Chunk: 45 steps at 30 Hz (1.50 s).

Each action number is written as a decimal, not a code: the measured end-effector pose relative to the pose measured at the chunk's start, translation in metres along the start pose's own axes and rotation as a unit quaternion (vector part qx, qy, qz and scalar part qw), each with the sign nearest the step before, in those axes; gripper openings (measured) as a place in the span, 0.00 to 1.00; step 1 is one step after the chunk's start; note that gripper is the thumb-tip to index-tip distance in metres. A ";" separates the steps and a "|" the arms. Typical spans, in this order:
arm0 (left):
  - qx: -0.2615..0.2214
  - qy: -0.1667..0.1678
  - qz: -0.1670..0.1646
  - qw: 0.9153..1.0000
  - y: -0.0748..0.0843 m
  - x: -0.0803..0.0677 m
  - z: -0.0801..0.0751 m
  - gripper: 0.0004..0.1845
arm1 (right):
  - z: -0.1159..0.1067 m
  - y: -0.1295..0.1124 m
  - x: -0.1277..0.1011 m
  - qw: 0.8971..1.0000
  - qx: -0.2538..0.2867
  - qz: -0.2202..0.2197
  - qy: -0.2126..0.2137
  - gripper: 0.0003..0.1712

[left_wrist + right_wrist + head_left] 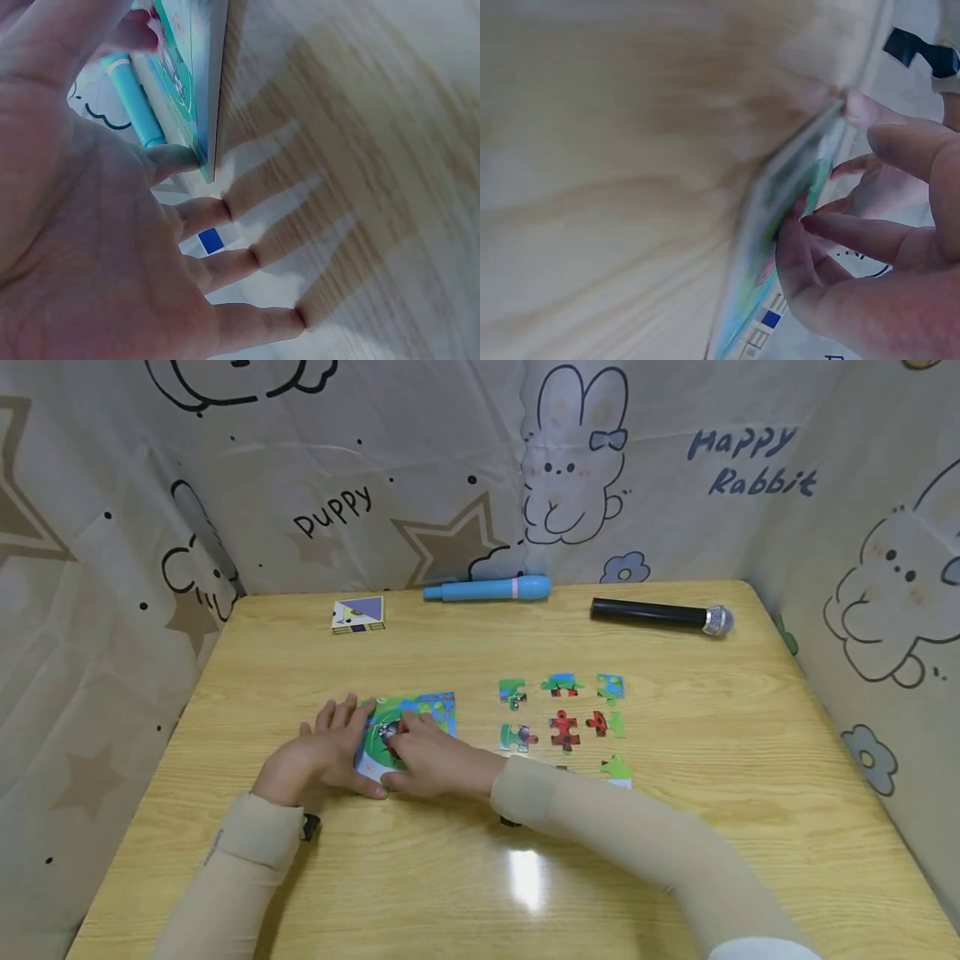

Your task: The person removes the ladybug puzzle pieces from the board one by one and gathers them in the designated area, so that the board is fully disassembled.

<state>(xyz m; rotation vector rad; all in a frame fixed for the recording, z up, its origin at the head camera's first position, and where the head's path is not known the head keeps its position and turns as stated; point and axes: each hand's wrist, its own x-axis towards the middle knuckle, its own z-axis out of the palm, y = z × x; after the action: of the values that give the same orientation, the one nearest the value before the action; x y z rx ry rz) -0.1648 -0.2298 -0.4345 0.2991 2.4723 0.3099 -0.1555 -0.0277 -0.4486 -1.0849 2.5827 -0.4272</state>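
A flat puzzle picture board [442, 710] with a ladybug on a green leaf lies left of centre on the table. My left hand [330, 752] is spread along its left side, with the thumb by the near corner. In the left wrist view, the left index finger [176, 161] touches the board's edge, and the other fingertips rest on the table. My right hand [431, 756] reaches over the board, its fingertips touching the picture near the ladybug. Its thumb is close to the near edge. Whether a loose piece lies under the right fingertips is hidden.
Several loose puzzle pieces [564, 731] lie in spaced rows right of the board, the nearest partly hidden by the right sleeve. Toward the back are a small patterned box [358, 615], a blue microphone-shaped stick [487, 589] and a black microphone [652, 613]. Printed cloth [442, 460] hangs around the table.
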 end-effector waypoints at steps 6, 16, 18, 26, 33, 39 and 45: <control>-0.002 -0.004 0.003 1.000 -0.001 0.001 -0.002 0.79 | -0.001 -0.014 0.022 1.000 0.017 -0.006 -0.017 0.15; 0.001 0.002 0.010 1.000 0.000 0.005 -0.001 0.79 | -0.005 -0.012 0.027 0.997 0.057 0.039 -0.024 0.26; -0.001 0.002 0.009 1.000 -0.001 0.004 -0.002 0.79 | -0.005 -0.009 0.027 0.997 0.066 0.029 -0.024 0.23; 0.007 0.005 0.005 1.000 -0.004 0.003 -0.003 0.79 | -0.019 0.003 0.010 0.993 0.114 -0.020 0.017 0.08; -0.014 0.020 0.004 1.000 -0.004 0.001 0.000 0.80 | -0.042 0.025 -0.029 0.989 0.143 -0.013 0.017 0.09; -0.016 0.035 0.013 0.999 -0.005 0.003 -0.001 0.82 | -0.055 0.051 -0.065 0.986 0.150 0.025 -0.070 0.04; -0.010 0.047 0.017 0.999 -0.008 0.004 -0.005 0.82 | -0.045 0.065 -0.083 0.981 0.151 0.055 -0.111 0.03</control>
<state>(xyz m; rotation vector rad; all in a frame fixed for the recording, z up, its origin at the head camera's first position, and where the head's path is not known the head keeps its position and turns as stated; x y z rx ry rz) -0.1723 -0.2365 -0.4349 0.3260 2.5569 0.3701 -0.1590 0.0835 -0.4194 -0.8301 2.2765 -0.6111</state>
